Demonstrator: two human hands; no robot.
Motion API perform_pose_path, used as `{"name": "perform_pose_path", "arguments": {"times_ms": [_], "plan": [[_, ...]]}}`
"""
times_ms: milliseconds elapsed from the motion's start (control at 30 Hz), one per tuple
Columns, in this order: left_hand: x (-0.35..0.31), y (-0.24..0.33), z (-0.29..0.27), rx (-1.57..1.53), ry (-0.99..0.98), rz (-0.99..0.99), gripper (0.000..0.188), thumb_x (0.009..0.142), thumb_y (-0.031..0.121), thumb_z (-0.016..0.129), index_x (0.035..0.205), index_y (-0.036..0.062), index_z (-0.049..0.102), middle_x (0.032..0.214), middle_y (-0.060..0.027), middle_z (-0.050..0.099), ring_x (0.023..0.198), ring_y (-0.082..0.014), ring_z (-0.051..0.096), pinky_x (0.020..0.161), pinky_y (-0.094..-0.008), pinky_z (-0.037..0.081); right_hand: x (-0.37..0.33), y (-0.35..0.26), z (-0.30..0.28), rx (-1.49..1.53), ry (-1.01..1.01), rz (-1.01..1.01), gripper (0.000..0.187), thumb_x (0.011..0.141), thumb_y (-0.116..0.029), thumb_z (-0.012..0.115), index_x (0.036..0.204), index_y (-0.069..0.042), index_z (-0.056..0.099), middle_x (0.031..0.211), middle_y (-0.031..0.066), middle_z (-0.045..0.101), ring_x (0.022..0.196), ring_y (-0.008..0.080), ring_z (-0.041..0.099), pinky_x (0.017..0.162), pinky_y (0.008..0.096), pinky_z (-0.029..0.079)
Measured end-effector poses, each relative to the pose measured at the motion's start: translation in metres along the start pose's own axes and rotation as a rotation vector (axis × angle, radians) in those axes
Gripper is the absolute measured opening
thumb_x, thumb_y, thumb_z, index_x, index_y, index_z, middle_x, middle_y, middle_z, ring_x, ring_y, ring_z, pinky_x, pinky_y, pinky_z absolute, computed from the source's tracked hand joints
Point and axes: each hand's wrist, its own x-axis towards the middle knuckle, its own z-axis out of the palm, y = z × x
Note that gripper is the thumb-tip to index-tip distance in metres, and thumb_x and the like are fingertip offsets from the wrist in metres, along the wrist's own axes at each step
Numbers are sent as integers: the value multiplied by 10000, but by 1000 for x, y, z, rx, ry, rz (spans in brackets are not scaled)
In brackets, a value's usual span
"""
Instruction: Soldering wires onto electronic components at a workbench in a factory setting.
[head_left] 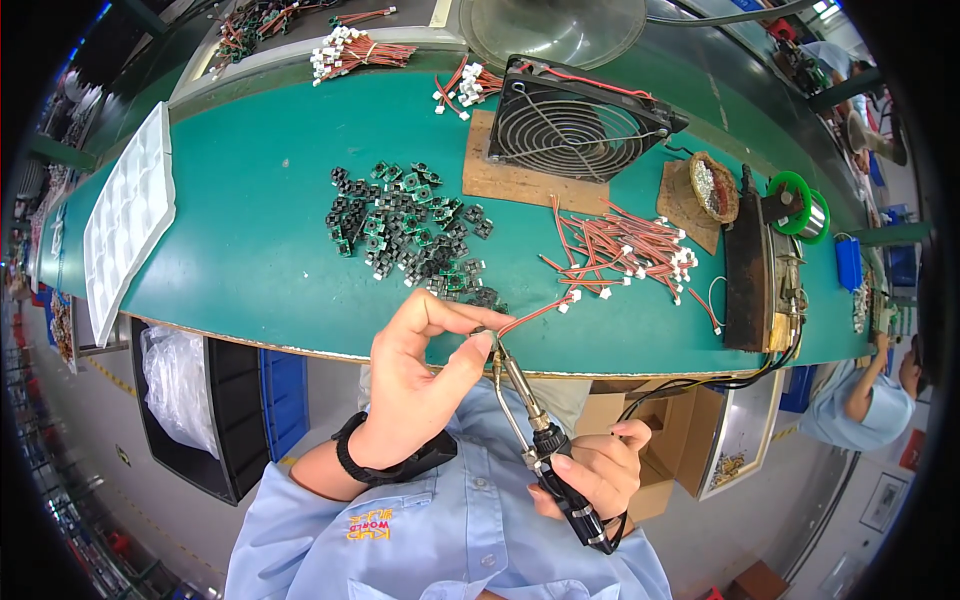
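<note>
The soldering iron (547, 436) has a shiny metal barrel (522, 383) and glossy plastic grip (577, 507), the tabletop (240, 240) smooth.

A fan (573, 130) stands on a board (482, 165) on the table (250, 220). Just left of the fan lies a wire bundle (474, 84). The parts pile (405, 225) sits left of the fan and before it; the tray (130, 220) lies well left. Before the fan, slightly right, is the wire heap (628, 250). Right of the fan a bowl (730, 205) rests on another board (678, 205) (the spool (818, 213) is farther right). Farther before the fan are the left hand (425, 355) and the right hand (595, 475), which holds the soldering iron (548, 440).
</note>
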Motion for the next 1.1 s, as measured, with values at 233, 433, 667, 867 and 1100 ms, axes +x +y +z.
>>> {"name": "perform_pose_path", "arguments": {"times_ms": [233,433,667,867,1100], "plan": [[1,6,-2,-7,-8,-81,103,827,9,545,839,43,448,947,-179,647,896,-192,617,808,-314,463,-12,11,1,-19,132,-94,413,680,-336,703,993,-96,579,608,15,582,575,147,545,781,424,305],[5,12,-4,-249,-35,-302,101,822,41,538,820,55,438,940,-178,647,880,-190,616,807,-314,460,-18,17,3,-30,350,-5,411,716,-371,664,978,-69,571,573,24,568,541,150,522,770,432,300],[2,8,-1,-134,-33,-213,116,832,47,548,827,52,433,944,-177,646,884,-197,619,791,-311,472,-4,9,0,52,173,-64,402,617,-319,776,946,-138,634,670,-46,608,608,104,565,718,332,310],[0,7,0,-83,-40,-144,115,842,40,548,839,50,433,944,-182,644,885,-192,619,784,-313,483,-3,5,0,64,87,-32,385,628,-273,773,966,-148,639,670,-55,607,611,97,567,750,316,309],[-1,4,0,-44,-48,-85,110,843,16,547,854,45,441,949,-188,640,888,-192,618,770,-310,490,-2,5,0,56,67,-24,388,625,-267,774,972,-157,641,664,-59,595,617,94,567,759,305,303]]}}
